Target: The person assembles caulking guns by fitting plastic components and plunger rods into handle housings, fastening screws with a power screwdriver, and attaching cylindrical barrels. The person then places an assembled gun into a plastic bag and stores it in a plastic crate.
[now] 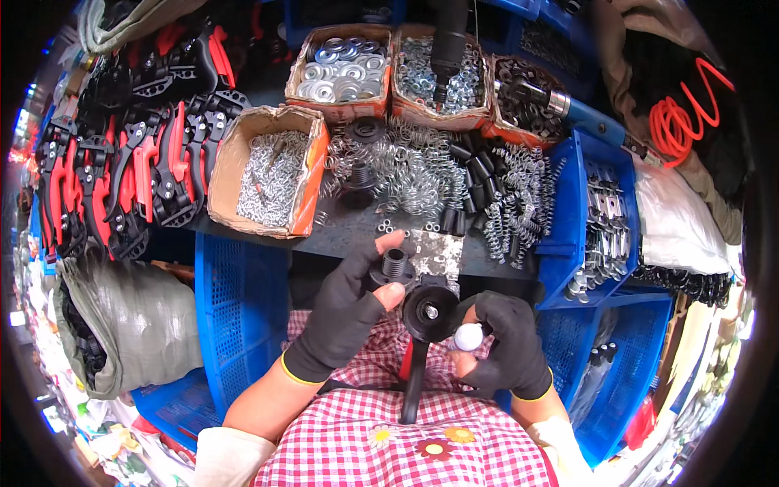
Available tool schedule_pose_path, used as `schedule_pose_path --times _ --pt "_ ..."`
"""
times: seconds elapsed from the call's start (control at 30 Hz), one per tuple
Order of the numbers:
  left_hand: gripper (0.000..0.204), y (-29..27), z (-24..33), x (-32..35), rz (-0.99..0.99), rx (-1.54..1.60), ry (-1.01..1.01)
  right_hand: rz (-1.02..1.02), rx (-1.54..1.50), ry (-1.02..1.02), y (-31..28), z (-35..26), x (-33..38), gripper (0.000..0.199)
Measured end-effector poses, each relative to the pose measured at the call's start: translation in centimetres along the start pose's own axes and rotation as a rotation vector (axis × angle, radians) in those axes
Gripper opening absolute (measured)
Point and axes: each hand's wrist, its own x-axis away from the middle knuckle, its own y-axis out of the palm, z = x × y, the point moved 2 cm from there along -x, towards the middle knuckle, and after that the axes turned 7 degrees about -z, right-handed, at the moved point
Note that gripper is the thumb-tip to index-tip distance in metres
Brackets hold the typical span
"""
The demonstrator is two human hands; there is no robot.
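My left hand (339, 312), in a black half-finger glove, pinches a black flanged part with a threaded stem (395, 264) between thumb and forefinger. Between my hands is a round black cup-shaped part (428, 314) with a metal piece at its centre. A black handle (415, 381) with a bit of red runs from it toward my apron. My right hand (510, 345), gloved the same way, curls around a small white rounded object (468, 337) beside the cup's right rim. What kind of object it is, I cannot make out. Behind the cup lies a worn metal plate (438, 258).
Loose springs (418, 166) and black sleeves (480, 174) lie on the bench. Cardboard boxes hold screws (274, 183), washers (345, 73) and nuts (438, 69). A power screwdriver (449, 49) hangs above. Red-and-black lever assemblies (138, 166) are piled left; a blue bin (568, 219) stands right.
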Motion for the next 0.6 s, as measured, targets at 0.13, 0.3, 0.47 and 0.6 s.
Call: schedule_pose_path --times 0.13,0.3,0.47,0.6 --pt "0.063 0.8 -0.3 0.1 -0.001 -0.293 0.24 0.029 -0.03 -0.033 0.0 -0.6 -0.3 0.03" --pt "0.062 1.9 -0.6 -0.1 0.022 -0.305 0.295 0.233 -0.185 -0.009 0.8 0.1 0.1 0.028" --pt "0.057 1.6 -1.3 -0.8 0.095 -0.575 0.313 0.342 -0.693 0.158 0.0 0.0 -0.6 0.035" --pt "0.052 2.3 0.5 -1.7 0.125 -0.825 0.534 0.492 -0.518 0.058 -0.3 -0.3 -1.0 0.037"
